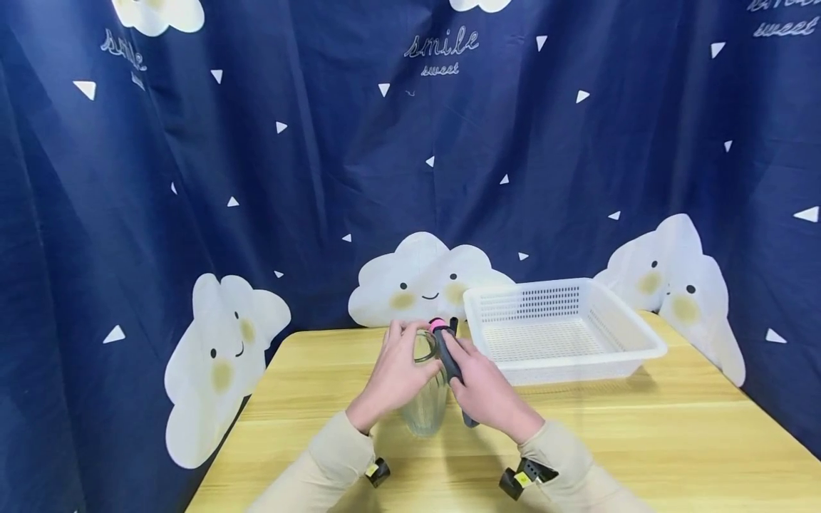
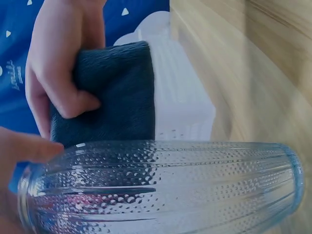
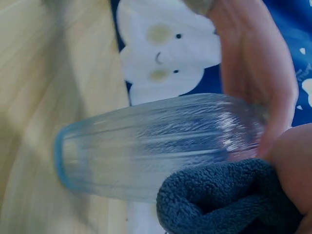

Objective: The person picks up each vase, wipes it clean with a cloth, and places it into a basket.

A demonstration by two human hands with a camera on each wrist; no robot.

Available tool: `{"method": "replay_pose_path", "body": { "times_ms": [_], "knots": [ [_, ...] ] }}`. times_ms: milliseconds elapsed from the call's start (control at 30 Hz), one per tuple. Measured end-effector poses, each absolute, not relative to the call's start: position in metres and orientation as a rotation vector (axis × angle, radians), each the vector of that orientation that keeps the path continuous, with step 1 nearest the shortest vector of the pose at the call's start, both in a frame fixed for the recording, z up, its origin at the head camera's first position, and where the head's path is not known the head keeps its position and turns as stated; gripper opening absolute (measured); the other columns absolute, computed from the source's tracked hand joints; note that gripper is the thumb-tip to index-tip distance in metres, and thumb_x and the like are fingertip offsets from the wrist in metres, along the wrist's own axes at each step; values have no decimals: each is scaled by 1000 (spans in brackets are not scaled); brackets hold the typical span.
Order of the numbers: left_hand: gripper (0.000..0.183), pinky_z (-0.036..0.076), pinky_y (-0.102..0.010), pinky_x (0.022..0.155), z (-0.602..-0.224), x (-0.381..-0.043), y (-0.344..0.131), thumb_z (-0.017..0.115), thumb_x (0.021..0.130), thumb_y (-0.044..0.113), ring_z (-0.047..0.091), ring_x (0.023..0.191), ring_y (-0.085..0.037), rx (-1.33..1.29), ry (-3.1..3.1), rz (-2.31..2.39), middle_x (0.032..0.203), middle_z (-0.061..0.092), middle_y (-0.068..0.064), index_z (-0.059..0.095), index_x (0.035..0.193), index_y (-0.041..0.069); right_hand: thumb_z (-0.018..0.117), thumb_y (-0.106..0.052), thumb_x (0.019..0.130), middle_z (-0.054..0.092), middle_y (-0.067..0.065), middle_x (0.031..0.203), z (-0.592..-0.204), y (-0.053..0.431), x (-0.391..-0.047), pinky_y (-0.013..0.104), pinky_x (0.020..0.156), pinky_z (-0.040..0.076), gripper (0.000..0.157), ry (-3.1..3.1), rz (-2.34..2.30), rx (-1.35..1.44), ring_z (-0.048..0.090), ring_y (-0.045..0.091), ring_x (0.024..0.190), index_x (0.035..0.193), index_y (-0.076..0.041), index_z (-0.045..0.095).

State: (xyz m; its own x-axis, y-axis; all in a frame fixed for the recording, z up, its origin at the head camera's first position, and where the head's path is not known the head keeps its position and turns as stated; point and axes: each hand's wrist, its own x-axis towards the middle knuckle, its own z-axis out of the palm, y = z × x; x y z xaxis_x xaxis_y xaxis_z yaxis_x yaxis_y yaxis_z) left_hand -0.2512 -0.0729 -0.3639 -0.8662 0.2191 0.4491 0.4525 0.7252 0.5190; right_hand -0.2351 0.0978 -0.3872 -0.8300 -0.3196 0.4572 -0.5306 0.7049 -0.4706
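Observation:
A tall clear glass vase [image 1: 425, 410] with ribbed, dotted sides stands over the wooden table. My left hand [image 1: 399, 370] grips it near the rim, thumb on one side and fingers on the other. In the left wrist view the vase [image 2: 165, 187] spans the lower part. My right hand [image 1: 484, 388] holds a folded dark grey-blue cloth [image 1: 449, 356] right beside the glass. Its fleecy fold [image 3: 219, 200] shows in the right wrist view, close against the vase [image 3: 146, 146]. A small pink part [image 1: 438, 325] and a black tip [image 1: 453, 325] show by the cloth; what they belong to is unclear.
A white perforated plastic basket [image 1: 571, 363] sits at the back right of the wooden table [image 1: 641, 456], just beyond my right hand. A dark blue curtain [image 1: 346, 185] with clouds and triangles hangs behind the table.

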Motion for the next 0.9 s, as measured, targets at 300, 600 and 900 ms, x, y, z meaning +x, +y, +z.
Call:
{"method": "replay_pose_path", "body": {
  "times_ms": [300,600,900],
  "knots": [
    [59,40,-35,85,-369,-258,-74,70,72,43,43,106,-15,-503,-2557,-894,120,40,2,49,123,23,58,-6,79,58,18,111,-424,96,-241,29,65,46,74,-2721,902,668,56,16,80,145,-5,26],
    [68,42,-33,82,-374,-259,-73,64,73,60,43,97,-16,-408,-2519,-887,113,31,0,44,126,22,54,-8,82,52,26,122,-451,96,-243,37,74,48,70,-2882,923,696,58,25,94,144,2,24],
    [68,39,-36,78,-371,-251,-73,69,70,58,48,94,-21,-336,-2514,-780,111,44,4,49,127,28,55,-5,82,54,20,120,-413,100,-239,27,61,45,72,-2748,1045,645,54,15,76,146,-9,24]
  ]
}}
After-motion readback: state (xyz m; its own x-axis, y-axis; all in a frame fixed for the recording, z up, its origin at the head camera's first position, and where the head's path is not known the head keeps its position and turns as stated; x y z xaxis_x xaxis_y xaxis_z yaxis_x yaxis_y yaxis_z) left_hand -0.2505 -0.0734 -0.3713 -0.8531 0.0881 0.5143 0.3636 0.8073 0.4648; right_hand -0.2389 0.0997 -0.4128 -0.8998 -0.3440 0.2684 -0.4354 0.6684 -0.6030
